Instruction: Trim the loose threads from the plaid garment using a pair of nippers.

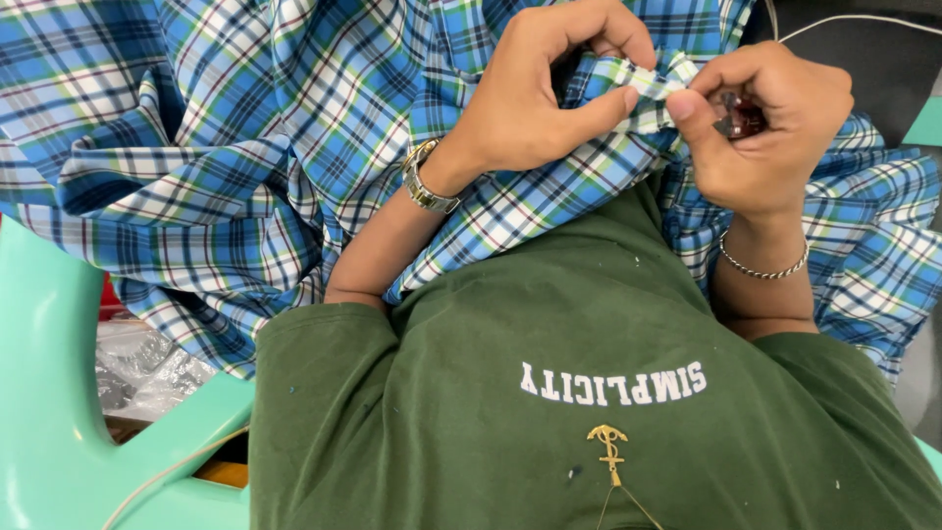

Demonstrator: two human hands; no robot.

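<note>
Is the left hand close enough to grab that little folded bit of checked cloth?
Probably yes: the left hand already pinches the folded strip of the plaid cloth, with the right hand gripping its other end.

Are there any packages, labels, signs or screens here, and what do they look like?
Shirt print: a row of white block letters across the chest of the green shirt, upside down in this view.
Clear plastic wrapping: crumpled, shiny, at lower left behind the mint-green chair.
No signs or screens show.
Both hands, left and right, pinch a fold of blue plaid cloth.
</note>
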